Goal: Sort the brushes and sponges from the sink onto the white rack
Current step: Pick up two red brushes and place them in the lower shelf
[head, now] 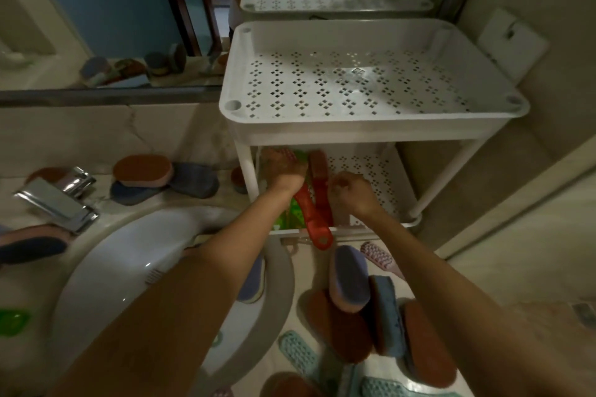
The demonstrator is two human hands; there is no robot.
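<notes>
Red brushes (319, 171) are laid on the lower shelf (364, 167) of the white rack (354, 129), long axes front to back, handles toward the person — one overhangs the front edge. Open shelf is left to the right. The left hand (285, 171) is laid over the brush heads, finger spread hidden; the right hand (350, 187) is curled beside them — grip cannot be told.

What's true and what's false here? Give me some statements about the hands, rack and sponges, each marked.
1. Sponges lie on the counter by the sink. True.
2. Both hands are in the sink. False: the left hand and right hand are at the rack's lower shelf.
3. Red brushes lie on the lower shelf. True.
4. The rack is black. False: it is white.
</notes>
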